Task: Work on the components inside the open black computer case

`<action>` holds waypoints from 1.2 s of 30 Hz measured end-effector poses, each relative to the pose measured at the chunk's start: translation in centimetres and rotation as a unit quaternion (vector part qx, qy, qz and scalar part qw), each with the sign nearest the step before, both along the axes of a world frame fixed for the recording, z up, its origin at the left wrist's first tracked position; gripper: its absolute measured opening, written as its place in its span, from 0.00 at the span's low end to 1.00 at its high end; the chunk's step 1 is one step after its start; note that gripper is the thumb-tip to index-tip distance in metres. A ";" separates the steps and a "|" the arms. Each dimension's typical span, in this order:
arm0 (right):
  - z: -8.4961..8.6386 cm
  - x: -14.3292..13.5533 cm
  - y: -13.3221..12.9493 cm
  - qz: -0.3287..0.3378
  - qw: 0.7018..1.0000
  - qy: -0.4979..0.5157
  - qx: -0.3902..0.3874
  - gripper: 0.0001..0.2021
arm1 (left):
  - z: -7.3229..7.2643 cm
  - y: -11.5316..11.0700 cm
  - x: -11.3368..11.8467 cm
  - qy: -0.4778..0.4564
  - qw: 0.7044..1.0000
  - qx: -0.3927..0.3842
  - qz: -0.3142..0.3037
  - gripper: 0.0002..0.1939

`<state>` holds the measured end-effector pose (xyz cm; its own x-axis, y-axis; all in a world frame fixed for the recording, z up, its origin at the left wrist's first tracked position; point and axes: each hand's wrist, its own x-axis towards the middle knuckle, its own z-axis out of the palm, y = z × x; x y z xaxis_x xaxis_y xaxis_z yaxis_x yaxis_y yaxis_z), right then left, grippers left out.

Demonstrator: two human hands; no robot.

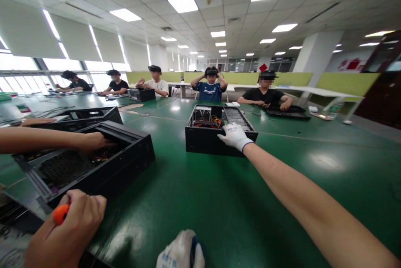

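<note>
The right hand, thumb spread, rests on the open-topped computer case beneath it, any grip unclear, while the left hand is half-curled, contents unclear.

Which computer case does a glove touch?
The centre case: your gloved right hand rests on its near edge. No glove touches the others; a co-worker's bare hand is inside the left foreground case.

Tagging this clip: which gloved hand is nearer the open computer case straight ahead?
Right. The right hand is at the computer case, over its near edge; the left hand is apart, closer to the wearer.
</note>
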<state>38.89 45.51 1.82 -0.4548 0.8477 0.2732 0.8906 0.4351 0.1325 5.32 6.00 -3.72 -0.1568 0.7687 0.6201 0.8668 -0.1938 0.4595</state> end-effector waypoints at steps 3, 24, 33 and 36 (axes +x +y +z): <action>0.0 1.6 -3.2 0.014 1.000 0.000 0.017 0.30 | 1.4 -0.2 1.3 -0.081 0.996 0.021 -0.003 0.31; 1.1 13.3 -31.6 0.187 0.981 0.038 0.031 0.20 | 4.5 0.0 19.8 0.107 0.993 -0.025 -0.038 0.11; 0.6 16.7 -39.0 0.247 0.952 0.144 0.113 0.11 | 6.2 -3.0 23.3 0.276 0.949 -0.055 -0.144 0.11; 0.7 17.5 -40.2 0.281 0.931 0.150 0.180 0.14 | 6.4 -4.8 23.5 0.286 0.941 -0.044 -0.174 0.07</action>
<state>56.38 5.36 2.52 -0.6565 0.3272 0.6797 0.5558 0.8190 0.1427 28.86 1.18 2.66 0.4539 0.7645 0.4577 0.8685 -0.4945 -0.0352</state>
